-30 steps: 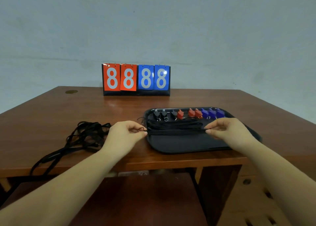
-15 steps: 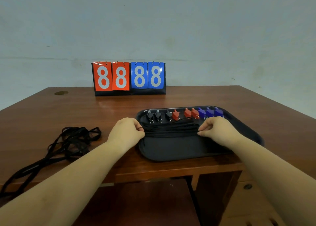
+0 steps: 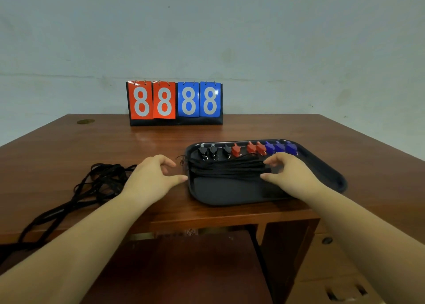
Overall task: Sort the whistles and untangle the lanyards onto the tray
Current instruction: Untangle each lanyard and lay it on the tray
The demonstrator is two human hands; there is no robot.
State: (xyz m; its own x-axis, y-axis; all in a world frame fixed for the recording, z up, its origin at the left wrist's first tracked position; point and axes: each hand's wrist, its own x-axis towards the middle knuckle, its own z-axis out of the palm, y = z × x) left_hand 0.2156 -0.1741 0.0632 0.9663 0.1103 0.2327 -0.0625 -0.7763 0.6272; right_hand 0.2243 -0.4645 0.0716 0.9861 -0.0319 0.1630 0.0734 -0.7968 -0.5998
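Nine whistles [image 3: 247,149] sorted along tray [image 3: 331,177] far rim, frame centre-right. Your left hand [image 3: 151,177] and right hand [image 3: 292,173] loose, holding nothing, flanking straightened lanyards [image 3: 227,169]. Tangled lanyards [image 3: 99,184] at left dangle over table [image 3: 253,129] edge; careless tug risks tightening knots.

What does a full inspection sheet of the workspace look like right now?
Surface: brown wooden table, no spills seen.
Job's things: black plastic tray holds three black, three red and three blue whistles in a row, with straightened black lanyards laid below them.
Clutter: tangled black lanyard pile on the table left of the tray.
Grips: left hand and right hand open at the bundle's ends.
Cables: nothing seen.
Surroundings: red and blue flip scoreboard reading 8888, grey wall.
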